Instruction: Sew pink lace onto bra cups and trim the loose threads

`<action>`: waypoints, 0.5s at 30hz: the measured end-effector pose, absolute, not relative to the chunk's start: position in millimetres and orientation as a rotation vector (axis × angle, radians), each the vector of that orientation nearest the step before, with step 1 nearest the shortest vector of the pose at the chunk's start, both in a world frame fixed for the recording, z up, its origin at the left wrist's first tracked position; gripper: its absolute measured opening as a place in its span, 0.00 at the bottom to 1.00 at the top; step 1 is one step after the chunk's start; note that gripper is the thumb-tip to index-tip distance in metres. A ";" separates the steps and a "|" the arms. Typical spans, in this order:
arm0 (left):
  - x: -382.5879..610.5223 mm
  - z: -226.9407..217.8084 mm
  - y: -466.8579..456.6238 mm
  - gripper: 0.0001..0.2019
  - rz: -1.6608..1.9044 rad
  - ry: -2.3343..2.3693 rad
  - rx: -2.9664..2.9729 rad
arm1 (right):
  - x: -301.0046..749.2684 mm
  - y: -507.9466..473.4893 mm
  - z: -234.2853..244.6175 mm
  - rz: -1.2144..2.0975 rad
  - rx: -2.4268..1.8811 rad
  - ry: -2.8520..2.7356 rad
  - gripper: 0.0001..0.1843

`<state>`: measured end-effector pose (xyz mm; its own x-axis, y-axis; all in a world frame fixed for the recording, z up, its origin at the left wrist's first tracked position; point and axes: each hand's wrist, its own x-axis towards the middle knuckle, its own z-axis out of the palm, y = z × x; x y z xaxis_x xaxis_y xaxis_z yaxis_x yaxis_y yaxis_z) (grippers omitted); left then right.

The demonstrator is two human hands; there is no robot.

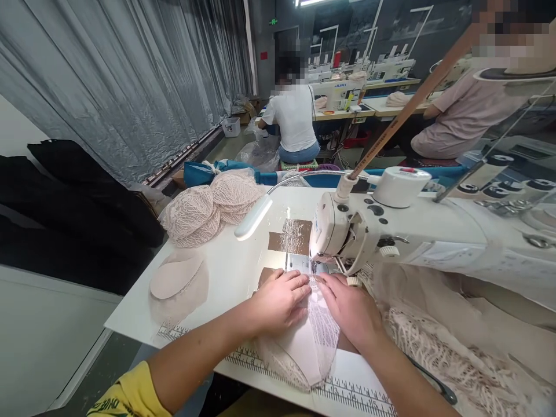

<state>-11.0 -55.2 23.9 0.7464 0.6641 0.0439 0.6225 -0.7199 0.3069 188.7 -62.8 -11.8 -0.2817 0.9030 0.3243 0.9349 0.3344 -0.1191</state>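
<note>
A beige lace cup piece [324, 330] with a smooth panel lies on the sewing machine bed, its far end under the needle area. My left hand [284, 298] rests flat on its left side, fingers stretched toward the presser foot. My right hand [350, 301] is at the lace's right edge, thumb and fingertips close together on it by the needle. The sewing machine's white head [334, 226] stands just beyond both hands. What lies under my palms is hidden.
Stacked lace cups [195, 214] sit at the back left, with a smooth cup piece [178, 278] nearer. Loose lace fabric [456, 347] covers the right side. A lamp [253, 217] hangs over the table. Two people sit at other machines ahead.
</note>
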 end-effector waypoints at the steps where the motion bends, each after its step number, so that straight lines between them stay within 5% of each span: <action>1: -11.6 24.0 -55.4 0.22 0.222 1.002 2.668 | 186.4 -60.9 -11.4 -0.137 -1.662 -2.275 0.15; 15: -23.6 21.3 -49.5 0.24 0.228 0.925 2.649 | 214.9 -91.6 23.0 -0.084 -1.845 -2.213 0.19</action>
